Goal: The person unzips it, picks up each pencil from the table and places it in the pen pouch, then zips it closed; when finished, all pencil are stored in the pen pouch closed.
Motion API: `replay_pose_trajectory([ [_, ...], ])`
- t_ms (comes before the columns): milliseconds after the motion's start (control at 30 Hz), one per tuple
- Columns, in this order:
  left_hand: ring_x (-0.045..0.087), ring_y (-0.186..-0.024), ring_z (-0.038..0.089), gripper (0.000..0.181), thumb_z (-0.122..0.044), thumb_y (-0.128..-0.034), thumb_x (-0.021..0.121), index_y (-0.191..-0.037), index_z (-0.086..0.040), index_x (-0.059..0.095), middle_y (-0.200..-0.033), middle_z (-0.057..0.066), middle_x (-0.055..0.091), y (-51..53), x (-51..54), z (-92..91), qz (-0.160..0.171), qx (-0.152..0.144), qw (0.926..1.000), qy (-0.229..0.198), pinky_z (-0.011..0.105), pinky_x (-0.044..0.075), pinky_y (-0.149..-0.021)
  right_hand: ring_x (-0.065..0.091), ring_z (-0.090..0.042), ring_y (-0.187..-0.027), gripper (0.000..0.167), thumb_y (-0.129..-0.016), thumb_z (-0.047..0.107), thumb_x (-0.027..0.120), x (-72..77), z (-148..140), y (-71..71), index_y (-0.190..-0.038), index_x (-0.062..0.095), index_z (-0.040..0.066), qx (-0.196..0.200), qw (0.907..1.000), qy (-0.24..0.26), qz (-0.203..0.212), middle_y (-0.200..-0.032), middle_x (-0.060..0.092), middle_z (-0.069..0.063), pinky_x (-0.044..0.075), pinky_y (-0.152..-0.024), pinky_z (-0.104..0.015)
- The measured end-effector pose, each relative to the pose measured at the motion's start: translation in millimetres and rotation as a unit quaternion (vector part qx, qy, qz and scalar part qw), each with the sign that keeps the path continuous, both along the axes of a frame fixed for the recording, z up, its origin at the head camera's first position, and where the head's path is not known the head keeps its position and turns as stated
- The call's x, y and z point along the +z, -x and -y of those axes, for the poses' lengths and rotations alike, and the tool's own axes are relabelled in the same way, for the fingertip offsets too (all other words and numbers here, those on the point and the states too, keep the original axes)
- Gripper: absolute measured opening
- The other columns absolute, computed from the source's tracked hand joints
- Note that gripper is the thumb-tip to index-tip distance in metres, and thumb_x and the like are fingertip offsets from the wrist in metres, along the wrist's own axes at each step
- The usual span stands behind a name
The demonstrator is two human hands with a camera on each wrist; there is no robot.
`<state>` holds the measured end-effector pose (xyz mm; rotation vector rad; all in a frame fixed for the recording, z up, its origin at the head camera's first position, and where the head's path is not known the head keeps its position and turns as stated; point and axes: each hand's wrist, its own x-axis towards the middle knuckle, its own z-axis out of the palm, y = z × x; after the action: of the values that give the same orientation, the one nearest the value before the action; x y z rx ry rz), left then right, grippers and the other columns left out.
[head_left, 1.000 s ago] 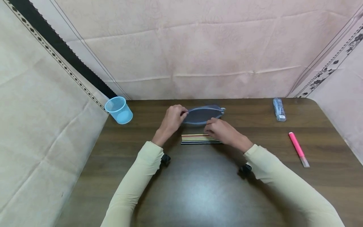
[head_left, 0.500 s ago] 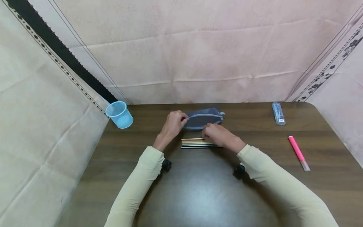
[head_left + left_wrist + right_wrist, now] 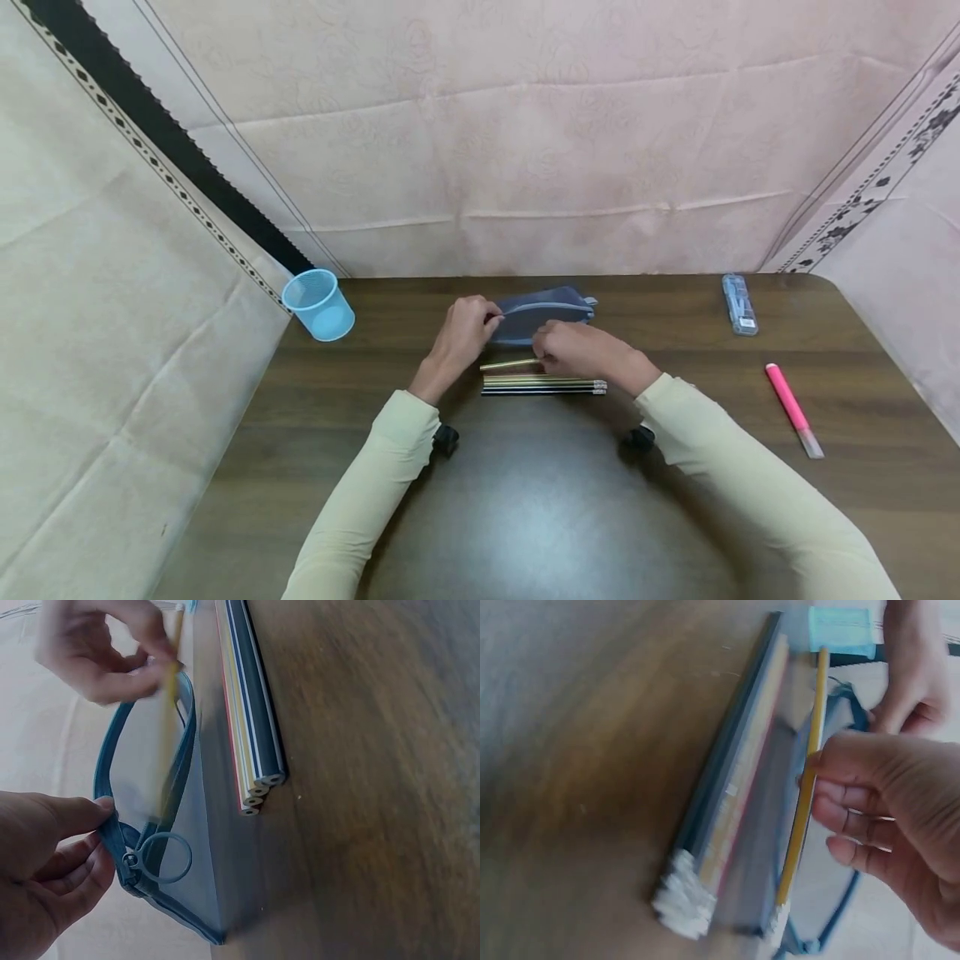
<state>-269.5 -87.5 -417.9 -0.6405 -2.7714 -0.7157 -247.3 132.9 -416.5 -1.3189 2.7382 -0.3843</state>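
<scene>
Evidently, creased pale cloth (image 3: 562,158) is hung beyond the wooden table (image 3: 480,517), presumably so that a plain backdrop is given. Near the far edge, directly ahead of the person, a blue zip pouch (image 3: 528,323) is laid lengthwise, where it is easily reached from both sides. One end of its zip edge is pinched between the thumb and fingers of the left hand (image 3: 467,327); by that clamped hold, it seems, the pouch is steadied and its mouth made to gape. A light-blue plastic cup (image 3: 322,310) is stood well apart at the table's left edge, out of the way of the forearms. Just on the near side of the pouch, a row of unsharpened pencils (image 3: 536,384) is set side by side, probably for a short reach. Well to the right, a pink marker (image 3: 787,402) and a small blue packet (image 3: 738,302) are left aside. A single gold-coloured pencil (image 3: 802,814) is clamped near mid-length by the right hand (image 3: 581,348), likely for balance, and is held between pouch and row; whether the pouch is touched cannot be told. Smallest, a ring zip pull (image 3: 190,856) is left hanging beside the left fingers, ungripped.
</scene>
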Motion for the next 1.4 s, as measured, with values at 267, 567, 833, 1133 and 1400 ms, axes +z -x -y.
replay_pose_trajectory([
  [267,0.072,-0.090,0.021,0.013,-0.010,-0.0945,0.070,-0.098,-0.003,0.080,-0.096,0.011,0.078,3.1,1.0,6.3,-0.008,0.007,0.9999,-0.006,0.033,0.059,-0.079,0.057,-0.007,-0.075,0.013,-0.089,0.004,0.066,20.5,-27.0,-11.0,-0.097,0.071,0.012,-0.012,0.9815,0.130,0.140,-0.083,0.064,0.003,0.051,-0.068,-0.024],
  [567,0.069,-0.085,0.018,0.015,-0.011,-0.0953,0.070,-0.102,-0.002,0.080,-0.100,0.012,0.078,1.5,4.9,4.8,0.013,0.025,0.9996,-0.005,0.030,0.059,-0.075,0.069,-0.016,-0.080,0.027,-0.098,0.003,0.052,9.8,-34.9,-18.3,-0.115,0.062,-0.014,-0.124,0.8415,0.280,0.445,-0.097,0.071,-0.016,0.061,-0.080,-0.039],
  [833,0.068,-0.083,0.017,0.015,-0.012,-0.0952,0.070,-0.102,-0.002,0.079,-0.100,0.012,0.078,-1.7,4.2,0.5,0.011,0.027,0.9996,-0.004,0.029,0.058,-0.072,0.072,-0.020,-0.099,0.024,-0.103,0.002,0.048,-6.7,-25.4,-12.6,-0.120,0.059,-0.010,-0.208,0.6374,0.369,0.643,-0.104,0.072,-0.013,0.057,-0.095,-0.032],
  [1133,0.073,-0.088,0.020,0.013,-0.013,-0.0944,0.071,-0.098,-0.003,0.080,-0.097,0.011,0.079,-4.5,3.0,-2.7,0.006,0.028,0.9996,0.005,0.033,0.058,-0.075,0.075,-0.020,-0.088,0.016,-0.104,0.004,0.048,-17.6,-5.9,19.2,-0.103,0.063,-0.001,-0.299,0.5094,0.482,0.647,-0.096,0.075,-0.014,0.060,-0.086,-0.028],
  [1400,0.070,-0.084,0.018,0.014,-0.014,-0.0951,0.071,-0.099,-0.004,0.080,-0.096,0.010,0.078,-6.3,4.4,-8.8,0.010,0.033,0.9994,0.009,0.032,0.058,-0.073,0.076,-0.020,-0.083,0.042,-0.098,-0.006,0.057,-24.2,10.9,42.2,-0.140,0.050,-0.008,-0.353,0.4908,0.547,0.579,-0.090,0.077,-0.013,0.058,-0.090,-0.027],
])
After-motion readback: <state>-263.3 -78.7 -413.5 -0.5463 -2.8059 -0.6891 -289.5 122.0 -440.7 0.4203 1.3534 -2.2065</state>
